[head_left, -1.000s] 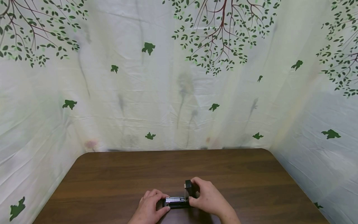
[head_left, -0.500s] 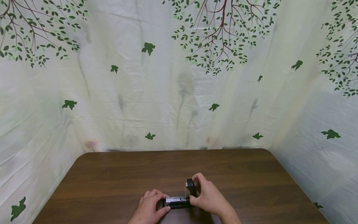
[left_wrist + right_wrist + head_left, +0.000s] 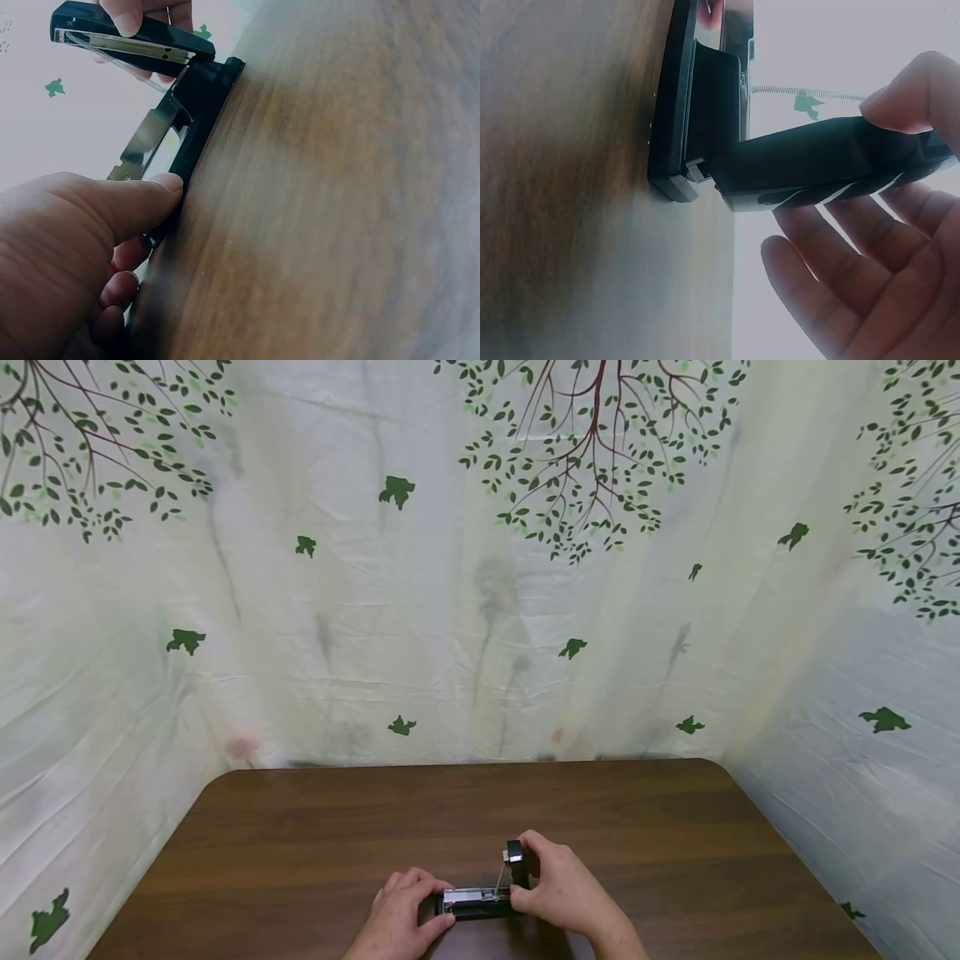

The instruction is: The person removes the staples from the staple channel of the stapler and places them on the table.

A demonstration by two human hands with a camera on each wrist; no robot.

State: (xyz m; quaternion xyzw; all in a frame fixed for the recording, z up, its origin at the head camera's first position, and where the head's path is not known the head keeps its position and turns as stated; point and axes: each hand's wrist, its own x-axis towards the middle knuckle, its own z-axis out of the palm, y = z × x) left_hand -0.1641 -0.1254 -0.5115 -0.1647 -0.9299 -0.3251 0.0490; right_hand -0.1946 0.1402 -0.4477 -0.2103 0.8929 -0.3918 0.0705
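Note:
A black stapler (image 3: 477, 908) lies on the table with its top cover (image 3: 802, 161) swung up steeply from the hinge. My left hand (image 3: 405, 914) holds the base (image 3: 202, 124) at its front end, thumb on one side and fingers on the other. My right hand (image 3: 568, 887) grips the raised cover between thumb and fingers. Below the cover, the silvery staple magazine (image 3: 146, 142) is exposed. A thin coiled spring (image 3: 810, 92) stretches between cover and magazine. Whether staples lie in the magazine cannot be made out.
The brown wooden table (image 3: 337, 827) extends behind and to both sides of the stapler. A pale curtain (image 3: 337, 610) printed with branches and green leaves encloses its back and sides.
My right hand has shifted slightly to the right with the stapler's cover, tilting it a little farther back. The left hand and the base have stayed nearly still.

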